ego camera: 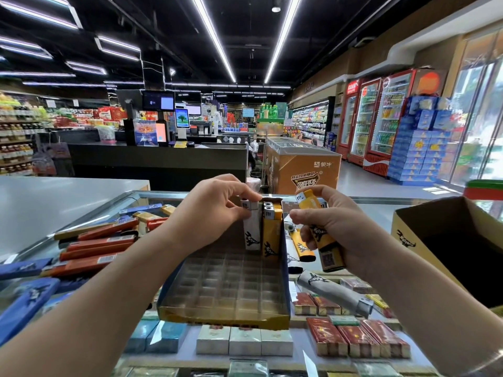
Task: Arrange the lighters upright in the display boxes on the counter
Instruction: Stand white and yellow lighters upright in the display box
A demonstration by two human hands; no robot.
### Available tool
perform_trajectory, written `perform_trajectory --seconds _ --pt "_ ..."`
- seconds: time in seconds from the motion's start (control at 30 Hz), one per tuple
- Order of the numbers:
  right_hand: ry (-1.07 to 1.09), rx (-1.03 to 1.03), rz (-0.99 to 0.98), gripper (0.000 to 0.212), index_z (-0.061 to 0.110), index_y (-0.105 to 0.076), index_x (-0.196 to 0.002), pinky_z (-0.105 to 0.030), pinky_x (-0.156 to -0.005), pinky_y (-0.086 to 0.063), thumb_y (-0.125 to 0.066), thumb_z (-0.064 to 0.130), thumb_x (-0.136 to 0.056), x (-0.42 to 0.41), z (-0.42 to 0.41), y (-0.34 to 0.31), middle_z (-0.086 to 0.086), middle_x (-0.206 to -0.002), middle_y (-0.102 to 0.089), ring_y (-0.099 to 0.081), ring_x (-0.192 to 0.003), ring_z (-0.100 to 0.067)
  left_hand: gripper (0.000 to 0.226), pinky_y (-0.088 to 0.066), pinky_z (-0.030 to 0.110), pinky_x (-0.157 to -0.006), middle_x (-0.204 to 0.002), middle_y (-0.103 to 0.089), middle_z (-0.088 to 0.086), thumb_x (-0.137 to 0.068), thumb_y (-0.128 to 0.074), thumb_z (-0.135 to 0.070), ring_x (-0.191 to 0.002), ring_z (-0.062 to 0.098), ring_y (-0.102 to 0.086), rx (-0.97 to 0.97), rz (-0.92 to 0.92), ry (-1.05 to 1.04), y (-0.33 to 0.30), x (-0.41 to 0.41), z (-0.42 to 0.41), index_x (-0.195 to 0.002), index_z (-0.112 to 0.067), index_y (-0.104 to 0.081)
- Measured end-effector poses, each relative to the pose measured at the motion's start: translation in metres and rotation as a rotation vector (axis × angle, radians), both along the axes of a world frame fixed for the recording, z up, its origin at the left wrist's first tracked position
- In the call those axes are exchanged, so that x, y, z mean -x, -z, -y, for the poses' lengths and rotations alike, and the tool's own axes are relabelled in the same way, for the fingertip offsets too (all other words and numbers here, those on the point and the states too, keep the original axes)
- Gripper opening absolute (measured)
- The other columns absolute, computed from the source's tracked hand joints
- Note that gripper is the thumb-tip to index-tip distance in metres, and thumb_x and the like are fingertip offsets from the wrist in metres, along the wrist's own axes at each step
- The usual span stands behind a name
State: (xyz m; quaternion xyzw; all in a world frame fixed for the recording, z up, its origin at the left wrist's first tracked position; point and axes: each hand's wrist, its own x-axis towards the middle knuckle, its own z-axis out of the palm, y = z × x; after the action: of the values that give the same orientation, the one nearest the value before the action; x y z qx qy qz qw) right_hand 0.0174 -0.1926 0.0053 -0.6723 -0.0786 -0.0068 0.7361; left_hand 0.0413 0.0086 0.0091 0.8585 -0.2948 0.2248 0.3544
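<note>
Nearest me, a white lighter [334, 291] lies loose on the glass desk [313, 336], just right of the display box [226, 289], whose clear grid of cells is almost all vacant. My right hand [330, 227] is curled round a bundle of yellow lighters [322, 235], one poking up above the fingers. At the far end of the box my left hand [217, 210] pinches the cap of a white lighter [251, 229] standing beside the seated yellow lighters [272, 227] in the back corner. I'd press that one straight down until it sits level with its neighbours, keeping it vertical so it doesn't jam on a cell wall. I'd then feed singles from the right, filling the back row first. Further right stands an open carton [424, 235].
</note>
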Motion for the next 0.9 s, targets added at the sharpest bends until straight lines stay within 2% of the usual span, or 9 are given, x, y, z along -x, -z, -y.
perform_trajectory --seconds 0.13,0.23,0.33,0.47,0.53,0.63,0.73,0.83,0.9 --pt "0.004 0.011 -0.004 0.035 0.02 -0.056 -0.1 -0.022 -0.039 -0.044 -0.068 -0.004 -0.077 0.0 -0.001 0.0 -0.016 -0.085 -0.058 -0.056 -0.043 -0.013 0.027 -0.053 0.036 -0.077 -0.094 -0.056 -0.009 -0.079 -0.069 -0.011 -0.08 0.011 -0.058 -0.061 -0.002 -0.049 0.002 0.001 0.003 -0.099 -0.03 -0.07" --pt "-0.003 0.014 -0.008 0.03 0.018 -0.057 -0.101 -0.022 -0.039 -0.045 -0.066 -0.001 -0.08 0.001 0.0 0.001 -0.015 -0.079 -0.059 -0.055 -0.043 -0.013 0.027 -0.051 0.035 -0.073 -0.09 -0.054 -0.007 -0.081 -0.069 -0.016 -0.074 0.008 -0.054 -0.135 0.052 -0.099 0.003 0.003 0.007 -0.104 -0.03 -0.069" --pt "-0.027 0.017 -0.011 0.019 0.014 -0.059 -0.101 -0.022 -0.037 -0.043 -0.062 0.004 -0.086 0.001 -0.001 0.001 -0.011 -0.069 -0.058 -0.053 -0.042 -0.014 0.027 -0.052 0.033 -0.074 -0.09 -0.053 -0.005 -0.083 -0.067 -0.016 -0.078 0.012 -0.056 -0.184 0.114 -0.13 0.004 0.004 0.007 -0.108 -0.026 -0.067" --pt "-0.062 0.024 -0.024 0.014 0.009 -0.058 -0.101 -0.021 -0.035 -0.04 -0.053 0.003 -0.089 0.0 -0.002 0.0 -0.009 -0.064 -0.058 -0.051 -0.041 -0.014 0.014 -0.052 0.028 -0.073 -0.091 -0.056 -0.007 -0.08 -0.069 -0.016 -0.08 0.009 -0.058 -0.148 0.154 -0.18 0.008 0.003 0.009 -0.09 -0.02 -0.06" --pt "-0.069 0.012 -0.024 0.018 0.006 -0.056 -0.102 -0.021 -0.034 -0.039 -0.049 -0.001 -0.087 0.001 -0.002 -0.001 -0.009 -0.064 -0.058 -0.05 -0.04 -0.015 0.013 -0.053 0.03 -0.074 -0.088 -0.059 -0.007 -0.079 -0.071 -0.014 -0.078 0.007 -0.058 -0.105 0.11 -0.168 0.008 0.001 0.008 -0.086 -0.021 -0.061" --pt "-0.073 0.032 -0.024 0.021 0.006 -0.054 -0.099 -0.021 -0.035 -0.039 -0.05 -0.005 -0.082 0.002 -0.001 -0.001 -0.012 -0.068 -0.058 -0.049 -0.039 -0.016 0.017 -0.055 0.03 -0.075 -0.08 -0.067 -0.008 -0.078 -0.072 -0.012 -0.076 0.006 -0.063 -0.013 -0.069 -0.118 0.004 -0.003 0.003 -0.08 -0.026 -0.063" --pt "-0.094 0.071 -0.028 0.025 0.008 -0.053 -0.101 -0.023 -0.037 -0.041 -0.057 -0.005 -0.08 0.004 -0.001 -0.003 -0.016 -0.079 -0.06 -0.052 -0.042 -0.015 0.017 -0.059 0.032 -0.066 -0.075 -0.07 0.0 -0.077 -0.072 -0.008 -0.071 0.013 -0.068 0.104 -0.253 -0.05 0.001 -0.003 -0.001 -0.078 -0.024 -0.064" --pt "-0.13 0.097 0.042 0.033 0.011 -0.055 -0.097 -0.023 -0.041 -0.043 -0.069 0.002 -0.069 0.007 -0.002 -0.005 -0.021 -0.09 -0.061 -0.053 -0.045 -0.015 0.016 -0.056 0.024 -0.055 -0.074 -0.07 0.003 -0.08 -0.069 -0.007 -0.066 0.014 -0.07 0.155 -0.39 0.04 -0.001 0.0 0.0 -0.086 -0.02 -0.062" --pt "-0.162 0.083 0.101 0.031 0.012 -0.058 -0.089 -0.024 -0.042 -0.042 -0.071 0.012 -0.061 0.01 -0.003 -0.007 -0.019 -0.086 -0.063 -0.052 -0.048 -0.015 0.02 -0.054 0.021 -0.057 -0.077 -0.069 -0.001 -0.08 -0.07 -0.016 -0.066 0.009 -0.068 0.092 -0.36 0.016 -0.001 0.001 0.002 -0.091 -0.028 -0.058"
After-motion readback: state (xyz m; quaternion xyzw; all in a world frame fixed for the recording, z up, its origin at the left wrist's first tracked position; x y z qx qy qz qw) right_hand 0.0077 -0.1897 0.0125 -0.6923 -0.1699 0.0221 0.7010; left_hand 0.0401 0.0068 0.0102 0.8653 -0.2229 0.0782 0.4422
